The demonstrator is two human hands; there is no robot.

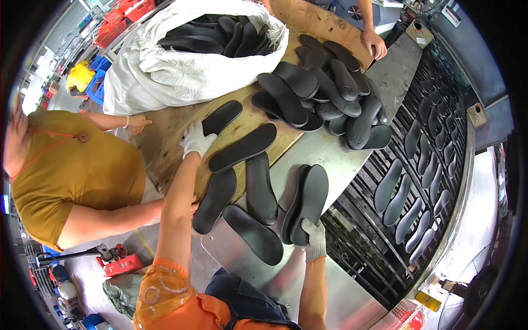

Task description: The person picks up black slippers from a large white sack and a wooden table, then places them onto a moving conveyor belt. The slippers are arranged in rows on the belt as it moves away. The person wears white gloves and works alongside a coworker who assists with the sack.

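Note:
My left hand [196, 139], in a white glove, grips the near end of a black shoe sole [223, 116] lying on the brown board [165, 148]. In its own white glove, my right hand [315, 238] holds the lower end of a small stack of black soles [308, 201] standing on the metal table [324, 154]. Several loose black soles [247, 187] lie between my hands. A heap of black soles [324, 93] sits further back.
A white sack [181, 71] full of soles lies at the back left. A conveyor of black slats [418, 176] carrying grey soles runs along the right. A person in a mustard shirt [71, 170] leans in from the left. Another person's hand [375, 44] rests at the far edge.

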